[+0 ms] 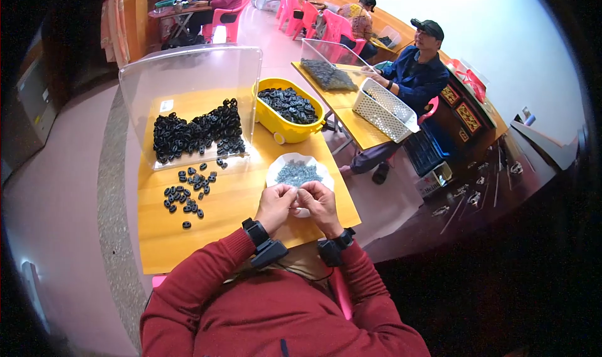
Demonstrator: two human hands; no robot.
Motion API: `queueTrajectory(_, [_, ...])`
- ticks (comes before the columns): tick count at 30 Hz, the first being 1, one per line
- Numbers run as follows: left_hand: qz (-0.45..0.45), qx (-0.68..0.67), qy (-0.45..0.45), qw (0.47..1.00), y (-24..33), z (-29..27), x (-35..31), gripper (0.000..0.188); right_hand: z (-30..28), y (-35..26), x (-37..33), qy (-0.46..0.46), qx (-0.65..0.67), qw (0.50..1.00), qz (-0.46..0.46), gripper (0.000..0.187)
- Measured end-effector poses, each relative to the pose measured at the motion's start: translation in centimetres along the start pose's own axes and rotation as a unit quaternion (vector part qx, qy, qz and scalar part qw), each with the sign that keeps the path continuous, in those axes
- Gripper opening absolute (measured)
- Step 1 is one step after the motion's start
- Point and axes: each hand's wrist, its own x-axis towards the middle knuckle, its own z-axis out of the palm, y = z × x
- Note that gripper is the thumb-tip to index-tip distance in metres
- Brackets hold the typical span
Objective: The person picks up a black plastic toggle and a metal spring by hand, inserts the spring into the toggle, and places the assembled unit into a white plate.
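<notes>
My left hand (274, 208) and my right hand (319, 204) meet over the near rim of a white bowl (271, 176). Their fingertips are pinched together; whatever lies between them is too small to make out. Small, clear bluish pieces (298, 173) fill the bowl. To the left, several loose black oval parts with two holes (182, 195) lie scattered on the yellow wooden table (164, 244). More of these black parts are heaped in a clear plastic bin (188, 84) lying with its open side toward me, and in a yellow tub (266, 114) beyond the bowl.
At a second table (346, 114) on the right, a person in dark blue (419, 75) sits by a white perforated basket (384, 110) and a clear bin of dark parts (329, 73). Other people sit on pink chairs (308, 20) farther back. A dark crate (424, 150) stands on the floor.
</notes>
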Motion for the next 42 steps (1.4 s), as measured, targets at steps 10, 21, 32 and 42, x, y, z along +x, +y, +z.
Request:
queueTrajectory(10, [0.032, 0.044, 0.001, 0.998, -0.4, -0.1, 0.1, 0.017, 0.1, -0.1, -0.1, 0.007, -0.097, 0.995, -0.037, 0.012])
queueTrajectory(21, [0.017, 0.116, 0.011, 0.993, -0.1, -0.1, -0.1, 0.018, -0.6, 0.8, 0.0, 0.012, -0.165, 0.982, -0.089, 0.009])
queueTrajectory(32, [0.019, 0.071, -0.028, 0.997, -1.1, -0.7, 0.4, 0.017, -0.2, 0.1, -0.1, -0.007, -0.080, 0.996, -0.024, 0.009])
queueTrajectory(42, [0.068, 0.199, -0.005, 0.978, -0.2, -0.3, -0.5, 0.016, 0.1, 0.3, -0.2, 0.035, -0.279, 0.953, -0.114, 0.017])
